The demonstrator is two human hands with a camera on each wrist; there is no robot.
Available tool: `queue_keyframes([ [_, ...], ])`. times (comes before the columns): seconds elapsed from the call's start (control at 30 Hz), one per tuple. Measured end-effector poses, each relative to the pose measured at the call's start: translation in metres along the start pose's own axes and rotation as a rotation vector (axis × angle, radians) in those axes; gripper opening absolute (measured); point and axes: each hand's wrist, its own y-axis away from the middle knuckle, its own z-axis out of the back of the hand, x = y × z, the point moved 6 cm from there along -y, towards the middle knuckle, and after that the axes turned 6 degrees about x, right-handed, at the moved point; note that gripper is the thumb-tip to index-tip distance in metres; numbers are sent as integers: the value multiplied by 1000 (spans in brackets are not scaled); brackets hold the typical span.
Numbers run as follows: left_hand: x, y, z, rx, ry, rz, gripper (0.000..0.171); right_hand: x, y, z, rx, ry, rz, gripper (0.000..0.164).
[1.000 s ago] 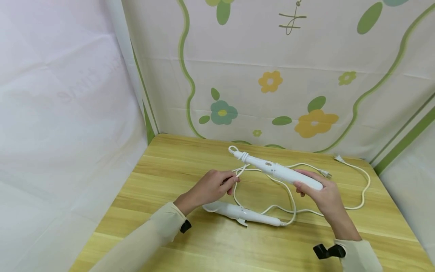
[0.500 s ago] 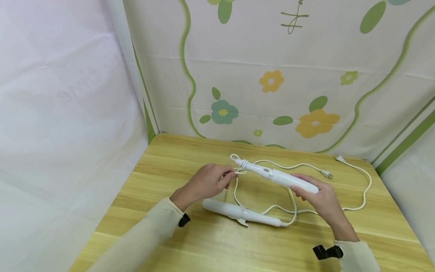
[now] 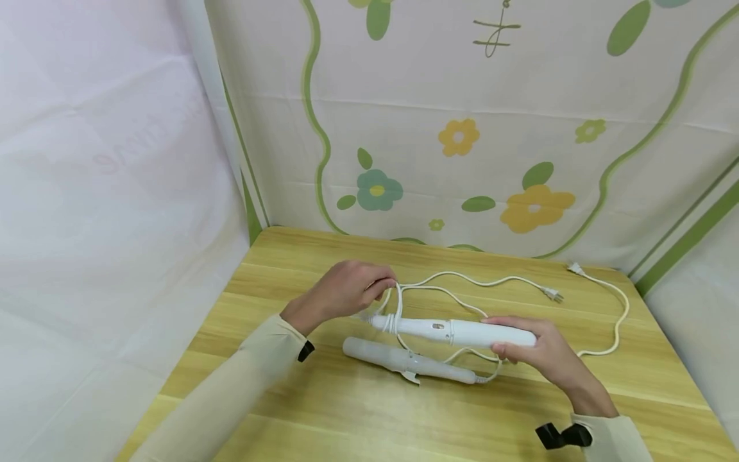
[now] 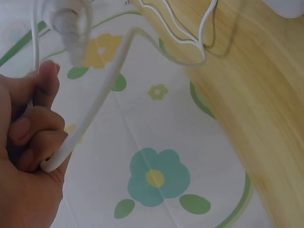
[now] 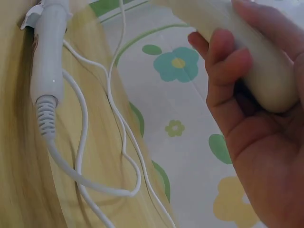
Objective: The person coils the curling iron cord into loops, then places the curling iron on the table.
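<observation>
My right hand (image 3: 545, 350) grips the thick, smooth end of a white corded hair iron (image 3: 473, 333), which lies nearly level above the table. Turns of its white cord (image 3: 399, 301) wrap around the narrow end. The thumb and fingers of my left hand (image 3: 352, 290) pinch that cord above the narrow end; in the left wrist view a length of cord (image 4: 92, 111) also runs out from the curled fingers. Just in front, a second white hair iron (image 3: 398, 359) with a small lever lies on the table. The right wrist view shows my fingers (image 5: 230, 64) curled around the held iron.
The wooden table (image 3: 462, 423) has white fabric walls (image 3: 404, 83) at the back and sides. Loose cord loops cross behind the irons. One plug (image 3: 552, 294) lies at the back right, another plug (image 3: 575, 269) close to the back edge.
The held iron has come down and turned almost level, its narrow end nearer to me. My left hand has moved slightly up and left with the cord. The lying iron has stayed put.
</observation>
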Motion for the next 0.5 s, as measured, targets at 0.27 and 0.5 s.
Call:
queue_keyframes([
  [0.27,9,3,-17,118,232,2,24,4,7,3,54,-93,73,43],
  [0.5,10,8,-28,126,431,-21,24,9,8,8,56,-249,150,51],
])
